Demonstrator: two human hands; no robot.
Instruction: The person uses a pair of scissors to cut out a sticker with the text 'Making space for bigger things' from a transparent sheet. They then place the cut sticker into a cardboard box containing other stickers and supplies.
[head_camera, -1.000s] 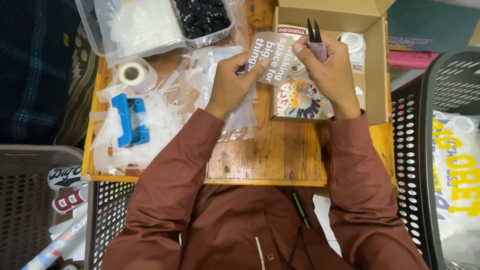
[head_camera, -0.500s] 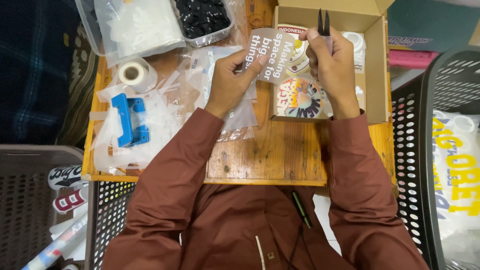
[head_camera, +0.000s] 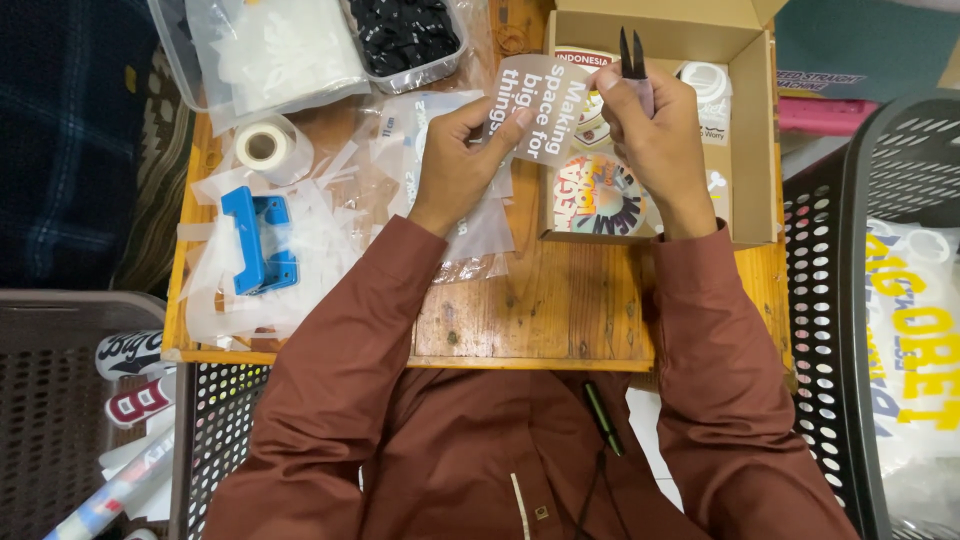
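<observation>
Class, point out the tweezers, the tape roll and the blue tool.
tweezers (head_camera: 632, 52), head view, on the black tips above the right hand.
tape roll (head_camera: 262, 146), head view, on its white rim.
blue tool (head_camera: 256, 240), head view, on its body.

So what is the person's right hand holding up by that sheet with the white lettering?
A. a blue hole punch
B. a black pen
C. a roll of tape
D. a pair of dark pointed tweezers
D: the right hand grips dark pointed tweezers, tips up, beside the lettered sheet that the left hand also holds, above the cardboard box.
</observation>
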